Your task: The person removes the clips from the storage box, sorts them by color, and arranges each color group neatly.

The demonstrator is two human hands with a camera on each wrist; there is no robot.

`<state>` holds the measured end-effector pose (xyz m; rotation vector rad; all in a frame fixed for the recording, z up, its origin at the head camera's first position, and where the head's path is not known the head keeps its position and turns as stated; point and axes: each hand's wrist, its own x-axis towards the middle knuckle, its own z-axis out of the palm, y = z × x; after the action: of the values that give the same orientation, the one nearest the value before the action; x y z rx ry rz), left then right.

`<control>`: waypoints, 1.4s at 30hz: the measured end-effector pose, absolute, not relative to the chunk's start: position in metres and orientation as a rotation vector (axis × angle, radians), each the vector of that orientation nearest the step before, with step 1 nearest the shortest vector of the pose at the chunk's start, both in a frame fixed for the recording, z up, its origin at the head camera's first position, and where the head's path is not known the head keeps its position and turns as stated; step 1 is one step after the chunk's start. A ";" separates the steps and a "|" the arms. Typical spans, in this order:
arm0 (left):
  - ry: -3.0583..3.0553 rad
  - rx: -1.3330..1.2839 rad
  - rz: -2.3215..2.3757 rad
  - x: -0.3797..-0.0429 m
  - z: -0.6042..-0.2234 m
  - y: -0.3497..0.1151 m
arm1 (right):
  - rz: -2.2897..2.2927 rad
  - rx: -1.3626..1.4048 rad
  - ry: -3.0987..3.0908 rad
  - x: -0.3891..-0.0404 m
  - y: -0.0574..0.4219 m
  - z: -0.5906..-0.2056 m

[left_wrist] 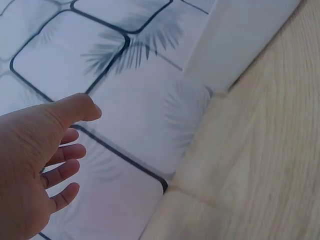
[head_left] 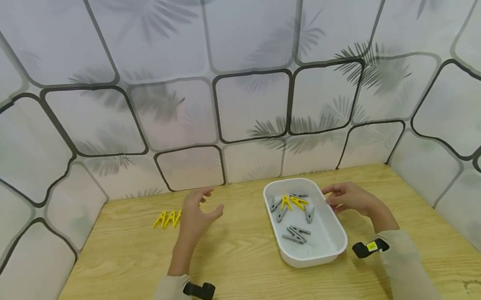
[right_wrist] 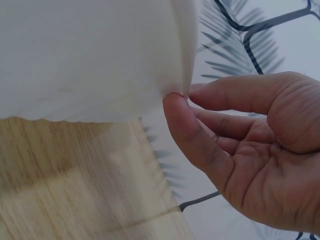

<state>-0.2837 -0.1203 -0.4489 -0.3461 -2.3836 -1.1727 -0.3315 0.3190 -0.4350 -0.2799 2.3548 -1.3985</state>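
Note:
A white plastic tub [head_left: 325,239] stands on the table right of the middle. Several grey clothespins [head_left: 295,236] and two yellow clothespins [head_left: 298,200] lie inside it. My right hand [head_left: 352,200] pinches the tub's right rim between thumb and fingers; the right wrist view shows the grip close up on the tub wall [right_wrist: 100,65]. To the left, a row of yellow clothespins [head_left: 170,219] rests on the table, partly hidden behind my left hand [head_left: 194,221]. That hand hovers with thumb and fingers apart and loosely bent, holding nothing, as the left wrist view also shows.
The wooden table [head_left: 239,290] carries these things. A patterned cloth wall [head_left: 253,108] with leaf prints encloses its back and both sides. Black wrist cameras sit on the left wrist [head_left: 200,291] and the right wrist [head_left: 369,248].

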 end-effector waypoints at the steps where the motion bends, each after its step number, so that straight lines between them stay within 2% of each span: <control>1: -2.384 -0.370 -1.170 -0.283 -0.447 -0.117 | -1.396 -0.288 2.356 -0.331 0.319 -0.435; 25: -2.593 -0.953 -0.674 -0.326 -0.388 -0.008 | -1.384 -0.303 2.357 -0.333 0.322 -0.436; 33: -2.784 -0.973 -0.583 -0.343 -0.394 0.026 | -1.407 -0.328 2.341 -0.331 0.320 -0.435; 42: -2.952 -0.960 -0.509 -0.348 -0.402 0.058 | -1.403 -0.307 2.337 -0.332 0.320 -0.434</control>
<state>-0.3481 0.0584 -0.4018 -0.9603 -2.9523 -0.5089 -0.3323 0.3203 -0.4341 -0.3072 2.3367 -1.4029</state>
